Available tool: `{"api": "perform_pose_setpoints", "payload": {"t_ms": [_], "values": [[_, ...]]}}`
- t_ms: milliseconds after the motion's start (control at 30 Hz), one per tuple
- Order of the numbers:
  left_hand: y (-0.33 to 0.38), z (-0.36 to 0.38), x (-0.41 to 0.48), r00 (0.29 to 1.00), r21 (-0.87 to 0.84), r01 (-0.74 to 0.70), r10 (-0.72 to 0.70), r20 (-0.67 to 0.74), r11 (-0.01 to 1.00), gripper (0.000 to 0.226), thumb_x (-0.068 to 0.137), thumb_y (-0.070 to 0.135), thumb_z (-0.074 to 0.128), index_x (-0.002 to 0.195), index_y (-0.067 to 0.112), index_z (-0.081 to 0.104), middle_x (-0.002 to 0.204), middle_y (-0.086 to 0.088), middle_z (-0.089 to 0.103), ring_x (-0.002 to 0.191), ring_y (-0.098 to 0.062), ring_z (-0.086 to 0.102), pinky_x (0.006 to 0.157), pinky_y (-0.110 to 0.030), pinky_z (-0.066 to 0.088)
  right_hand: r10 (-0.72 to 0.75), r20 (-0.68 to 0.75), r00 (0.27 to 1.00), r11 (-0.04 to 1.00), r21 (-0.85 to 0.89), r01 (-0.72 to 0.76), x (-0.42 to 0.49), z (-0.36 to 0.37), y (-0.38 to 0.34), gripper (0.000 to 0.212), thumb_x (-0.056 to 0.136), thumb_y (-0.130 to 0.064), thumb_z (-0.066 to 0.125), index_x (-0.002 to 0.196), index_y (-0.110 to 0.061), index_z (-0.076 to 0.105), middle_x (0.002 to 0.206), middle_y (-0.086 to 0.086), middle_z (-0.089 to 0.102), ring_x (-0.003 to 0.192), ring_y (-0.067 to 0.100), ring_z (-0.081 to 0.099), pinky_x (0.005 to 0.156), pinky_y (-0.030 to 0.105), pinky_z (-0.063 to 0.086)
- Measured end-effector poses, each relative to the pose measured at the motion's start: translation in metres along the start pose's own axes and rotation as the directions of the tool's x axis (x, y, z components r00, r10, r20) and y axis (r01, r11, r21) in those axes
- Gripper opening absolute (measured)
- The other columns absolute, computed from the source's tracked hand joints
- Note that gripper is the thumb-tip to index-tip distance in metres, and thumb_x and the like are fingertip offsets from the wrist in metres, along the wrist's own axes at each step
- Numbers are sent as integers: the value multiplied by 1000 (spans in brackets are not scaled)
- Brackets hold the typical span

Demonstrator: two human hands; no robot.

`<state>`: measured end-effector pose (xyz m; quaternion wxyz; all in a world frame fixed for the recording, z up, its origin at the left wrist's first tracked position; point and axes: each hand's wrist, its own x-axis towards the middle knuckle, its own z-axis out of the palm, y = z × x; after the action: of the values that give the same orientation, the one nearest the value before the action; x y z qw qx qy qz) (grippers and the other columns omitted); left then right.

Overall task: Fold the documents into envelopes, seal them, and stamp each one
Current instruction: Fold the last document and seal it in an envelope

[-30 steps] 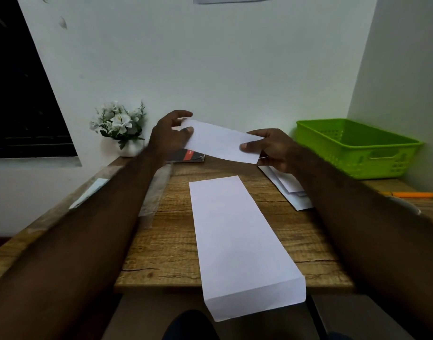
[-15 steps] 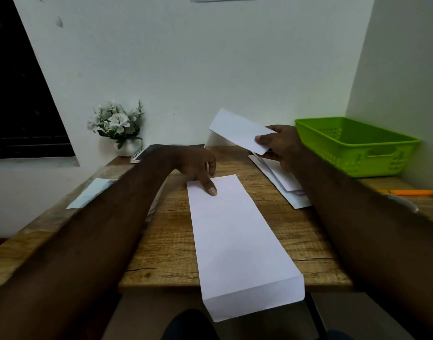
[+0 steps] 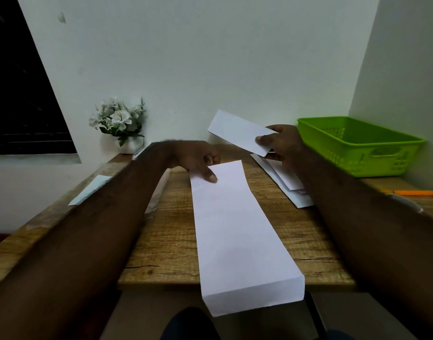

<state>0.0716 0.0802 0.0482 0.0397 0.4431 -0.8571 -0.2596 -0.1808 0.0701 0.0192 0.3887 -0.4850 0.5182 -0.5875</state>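
A long white folded document (image 3: 237,231) lies lengthwise on the wooden table (image 3: 171,249), its near end hanging over the front edge. My left hand (image 3: 198,160) is at the document's far left corner, thumb on top of the sheet and fingers curled at its edge. My right hand (image 3: 281,146) holds a white envelope (image 3: 237,131) in the air above the table's far side, pinched at its right end. Under that hand lie more white envelopes (image 3: 289,187) in a loose pile.
A green plastic basket (image 3: 357,146) stands at the far right by the wall. An orange pen (image 3: 414,192) lies in front of it. A small pot of white flowers (image 3: 119,123) is at the far left, with a paper slip (image 3: 90,190) on the left edge.
My left hand let go of the envelope and came down onto the far end of the folded document. My right hand lifted the envelope alone, a little up and to the right.
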Motion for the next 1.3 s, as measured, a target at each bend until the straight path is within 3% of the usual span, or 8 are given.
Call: {"api": "perform_pose_setpoints", "payload": {"t_ms": [133,500,600,700,867,967,1167,1300], "values": [[-7,-6,-9,995,-215,-36,16,-95,976,25,79,13,83,100,9,70,70,8,67,66,-8,65,54,-21,49,2,0,1000,1000,5,-2,-2,0,-1,33,80,0,77,112,-7,71,109,16,73,94,31,73,62,34,60],[-41,-14,-9,884,-502,-97,-157,-440,859,21,79,8,81,94,9,66,66,-1,65,51,-8,53,48,-19,40,-5,19,1000,1000,17,4,-2,-1,1,35,78,1,77,112,-5,71,109,17,74,95,30,73,77,43,62],[-52,-15,-8,817,-585,-169,-219,-533,794,19,80,8,80,88,14,63,64,0,61,54,-11,52,55,-22,42,-36,53,998,999,-35,38,-2,-5,-4,33,82,-1,77,114,0,71,105,13,74,74,13,71,69,25,59],[-56,-14,-9,742,-622,-304,-230,-629,722,19,85,4,74,86,16,59,61,9,65,58,-6,60,52,-20,49,-86,35,996,985,-148,90,1,-9,-10,34,83,-9,78,116,-2,72,105,7,71,86,8,66,72,17,50],[-63,-19,-8,642,-599,-535,-173,-747,596,25,88,-7,65,87,16,58,88,-1,70,85,-14,66,79,-28,55,-125,23,992,990,-65,126,-6,-10,-14,30,91,1,62,120,-5,68,100,3,66,63,-2,59,49,6,43],[-65,-23,-7,595,-582,-583,-189,-781,567,30,88,-14,60,88,16,55,87,2,71,83,-8,67,75,-22,54,-98,39,994,992,85,94,-13,-6,-14,28,86,6,67,112,-4,69,79,0,70,53,4,64,51,17,50],[-74,-22,-6,603,-625,-505,-275,-749,596,36,85,-16,59,84,20,59,78,12,72,76,-3,65,68,-23,47,-100,75,992,991,93,93,-14,-1,-11,25,87,4,65,112,-1,69,87,8,68,67,18,62,57,22,49],[-78,-23,-9,618,-686,-498,-338,-710,530,42,84,-11,54,68,24,69,78,13,70,83,-11,62,76,-34,37,-20,133,991,996,90,8,-11,1,-11,23,83,-2,73,102,-14,71,95,6,72,79,22,66,61,28,53]]}}
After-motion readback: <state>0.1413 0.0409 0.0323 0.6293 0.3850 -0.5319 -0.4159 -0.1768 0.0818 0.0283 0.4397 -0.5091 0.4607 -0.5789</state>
